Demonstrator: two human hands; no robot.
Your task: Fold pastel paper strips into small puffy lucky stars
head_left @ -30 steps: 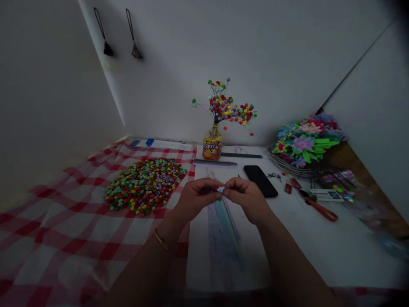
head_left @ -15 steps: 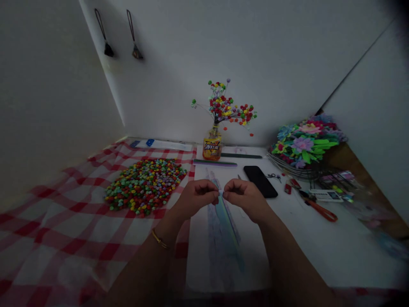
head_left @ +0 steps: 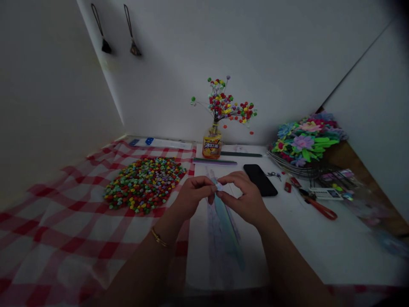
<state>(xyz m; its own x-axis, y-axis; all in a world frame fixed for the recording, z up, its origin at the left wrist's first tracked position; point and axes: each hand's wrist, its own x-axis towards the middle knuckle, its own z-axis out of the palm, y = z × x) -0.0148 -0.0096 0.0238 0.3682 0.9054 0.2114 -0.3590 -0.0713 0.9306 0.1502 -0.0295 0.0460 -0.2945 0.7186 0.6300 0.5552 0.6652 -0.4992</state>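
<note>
The small pale piece (head_left: pixel 219 186) sits between the person's two hands, held up over the near half of the counter (head_left: pixel 303 251), above the long pastel strips (head_left: pixel 225 221). The left hand (head_left: pixel 195 196) has its grip closed on the piece's left side with thumb and fingertips; the right hand (head_left: pixel 244 197) pinches it from the right, thumb below and forefinger above. The piece is mostly hidden by the fingers, so its exact shape cannot be told.

It looks like thin folded paper or film: very light, easily bent, and likely to crease or flatten under a hard squeeze. Its smooth surface may slide a little under dry skin. It is best taken by its opposite edges, with the pads of thumb and forefinger and only light pressure.

To the left, a pile of small coloured pieces (head_left: pixel 145 183) lies on the checked cloth (head_left: pixel 64 213). To the right of the hands is a black phone (head_left: pixel 260 180), and on the far side stands a labelled bottle (head_left: pixel 211 146).
</note>
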